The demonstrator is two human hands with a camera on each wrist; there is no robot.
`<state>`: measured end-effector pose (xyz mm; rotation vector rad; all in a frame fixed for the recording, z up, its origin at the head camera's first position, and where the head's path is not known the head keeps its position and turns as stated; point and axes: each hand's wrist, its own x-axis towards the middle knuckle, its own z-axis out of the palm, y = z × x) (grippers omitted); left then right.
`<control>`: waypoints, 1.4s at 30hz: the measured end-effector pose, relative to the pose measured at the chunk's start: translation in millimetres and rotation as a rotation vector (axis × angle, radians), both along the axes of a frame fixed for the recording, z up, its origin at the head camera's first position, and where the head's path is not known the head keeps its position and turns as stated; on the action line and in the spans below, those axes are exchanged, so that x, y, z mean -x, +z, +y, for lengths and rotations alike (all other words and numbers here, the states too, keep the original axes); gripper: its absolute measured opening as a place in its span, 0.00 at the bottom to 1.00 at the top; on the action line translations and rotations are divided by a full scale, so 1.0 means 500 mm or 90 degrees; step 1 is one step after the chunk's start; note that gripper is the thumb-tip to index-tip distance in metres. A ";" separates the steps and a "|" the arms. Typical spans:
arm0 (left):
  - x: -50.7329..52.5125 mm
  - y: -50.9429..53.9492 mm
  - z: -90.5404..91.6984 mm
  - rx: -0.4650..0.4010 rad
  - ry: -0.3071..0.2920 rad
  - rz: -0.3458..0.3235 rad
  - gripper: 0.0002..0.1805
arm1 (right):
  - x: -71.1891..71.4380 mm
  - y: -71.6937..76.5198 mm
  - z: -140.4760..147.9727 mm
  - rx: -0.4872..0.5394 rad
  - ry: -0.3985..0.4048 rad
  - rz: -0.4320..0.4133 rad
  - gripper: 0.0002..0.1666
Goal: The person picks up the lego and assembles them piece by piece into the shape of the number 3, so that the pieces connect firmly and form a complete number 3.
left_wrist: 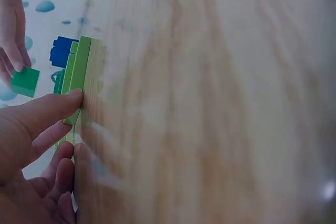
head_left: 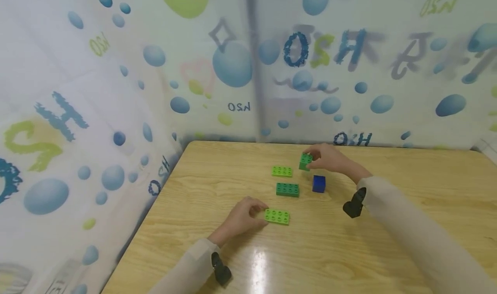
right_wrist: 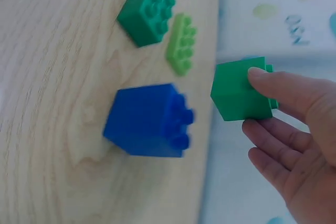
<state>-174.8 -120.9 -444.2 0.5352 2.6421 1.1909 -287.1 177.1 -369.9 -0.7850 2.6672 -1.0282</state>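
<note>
My right hand [head_left: 329, 157] pinches a green square toy building brick [right_wrist: 242, 89] between thumb and fingers, held above the far part of the table. Below it and nearer to me stands a blue square brick [head_left: 319, 184], its studs showing in the right wrist view. My left hand [head_left: 243, 216] pinches the left end of a flat lime-green brick [head_left: 277, 216] lying on the table, thumb on one side and a finger on the other. Between the hands lie a dark green rectangular brick [head_left: 287, 189] and, farther back, a second lime-green flat brick [head_left: 281, 171].
The bricks are on a light wooden table [head_left: 388, 251]. A wall sheet [head_left: 279, 91] printed with blue and green drops stands along its far edge, and more of it runs down the left side. Black devices are strapped at both wrists.
</note>
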 end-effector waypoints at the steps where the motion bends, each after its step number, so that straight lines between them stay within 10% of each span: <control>1: 0.000 0.001 -0.001 -0.002 -0.001 0.001 0.19 | -0.008 0.007 -0.002 0.005 0.004 -0.001 0.28; 10: 0.002 -0.001 -0.009 -0.011 -0.008 0.003 0.19 | -0.096 0.030 -0.038 -0.009 0.090 0.045 0.28; 21: 0.000 0.002 -0.007 -0.015 -0.007 0.010 0.19 | -0.176 -0.037 -0.084 0.025 0.129 0.022 0.27; 42: 0.003 0.009 -0.002 0.003 -0.019 0.000 0.18 | -0.201 -0.081 -0.122 -0.023 0.133 0.080 0.27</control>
